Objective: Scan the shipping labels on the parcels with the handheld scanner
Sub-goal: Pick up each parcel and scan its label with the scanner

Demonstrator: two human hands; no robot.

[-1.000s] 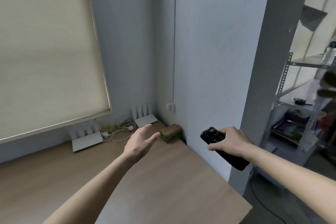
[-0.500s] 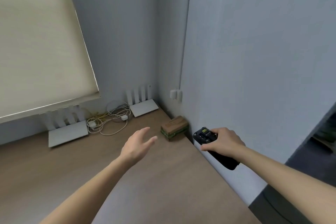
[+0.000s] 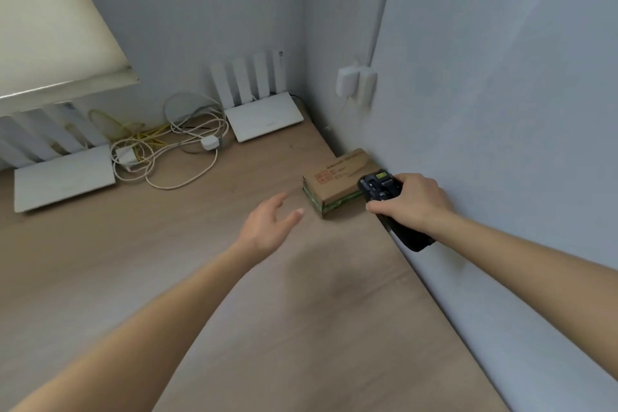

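A small brown cardboard parcel (image 3: 336, 179) with green edging and red and black print on top lies on the wooden desk (image 3: 234, 278), against the right wall. My right hand (image 3: 409, 202) grips a black handheld scanner (image 3: 381, 189), whose head sits over the parcel's right end. My left hand (image 3: 269, 226) hovers with relaxed, spread fingers just left of the parcel, a short gap from it, holding nothing.
Two white routers (image 3: 267, 117) (image 3: 63, 177) with upright antennas stand at the back of the desk, with a tangle of white and yellow cables (image 3: 174, 144) between them. A white plug (image 3: 354, 82) sits on the right wall. A window blind (image 3: 50, 27) hangs at upper left.
The view has swung down and left toward the desk corner. My right hand has brought the scanner over the parcel's right end. My left hand stays open beside the parcel.
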